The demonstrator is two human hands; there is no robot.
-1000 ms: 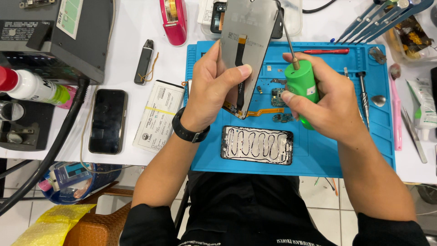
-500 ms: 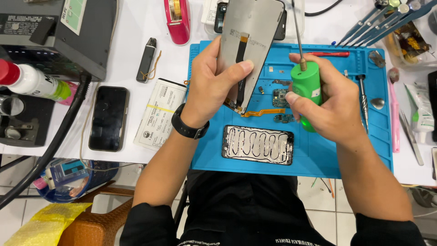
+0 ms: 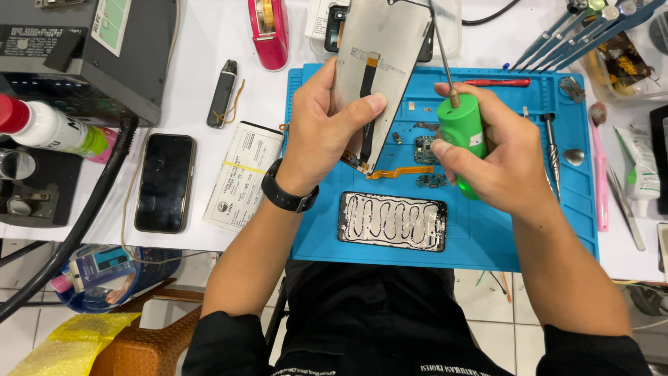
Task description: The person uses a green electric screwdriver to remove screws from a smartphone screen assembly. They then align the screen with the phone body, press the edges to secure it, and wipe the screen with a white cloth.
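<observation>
My left hand (image 3: pixel 327 125) holds a phone display panel (image 3: pixel 383 63) upright over the blue work mat (image 3: pixel 487 237), its silver back and black ribbon cable facing me. My right hand (image 3: pixel 497 157) grips a green glue bottle (image 3: pixel 460 139) with a long metal needle tip that points up beside the panel's right edge. Below the hands a phone frame (image 3: pixel 393 221) lies flat on the mat with wavy lines of glue on it. Small circuit boards (image 3: pixel 426 150) and an orange flex cable (image 3: pixel 403 171) lie on the mat under the panel.
A black phone (image 3: pixel 163 182), a paper booklet (image 3: pixel 242 175) and a dark slim device (image 3: pixel 223 92) lie left of the mat. A pink tape dispenser (image 3: pixel 268 28) stands at the back. Screwdrivers (image 3: pixel 550 150), tweezers (image 3: pixel 626 202) and a pink tool lie to the right. A grey machine (image 3: pixel 90 56) stands far left.
The panel has come closer and tilted more toward me. The green bottle has risen and its needle now points up along the panel's right edge.
</observation>
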